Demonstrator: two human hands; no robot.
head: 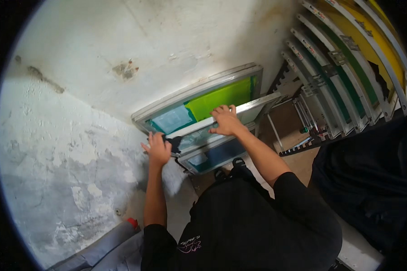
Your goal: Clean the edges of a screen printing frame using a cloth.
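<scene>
An aluminium-framed printing screen (249, 105) leans upright before me, tilted away from the screen behind it. My right hand (225, 120) grips its top bar, with the fingers curled over the far side. At the left end of the same screen, my left hand (158, 149) grips the corner, which it partly hides. A black patch, perhaps cloth or tape (174, 144), shows beside the left thumb. Against the wall rests another screen with a lime-green panel (220, 100) and a pale blue one. On my side, lower down, stands a further screen with a dark panel (220, 156).
A toothed black rack (295, 149) on the right holds several metal-framed screens (342, 67) with green and yellow mesh. Peeling walls (88, 162) meet in a corner at the left. Grey padded fabric (101, 252) lies at lower left; dark fabric (363, 179) hangs at right.
</scene>
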